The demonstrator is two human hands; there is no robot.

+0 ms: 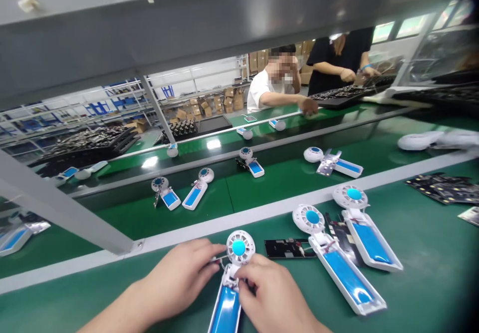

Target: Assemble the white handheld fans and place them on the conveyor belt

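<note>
Two bare hands close in on one white handheld fan unit, which lies on the green bench mat between them. The left hand pinches a thin wire beside the fan head. The right hand grips the unit's neck just below that head. Further right, a black circuit board lies beside two more fan units.
</note>
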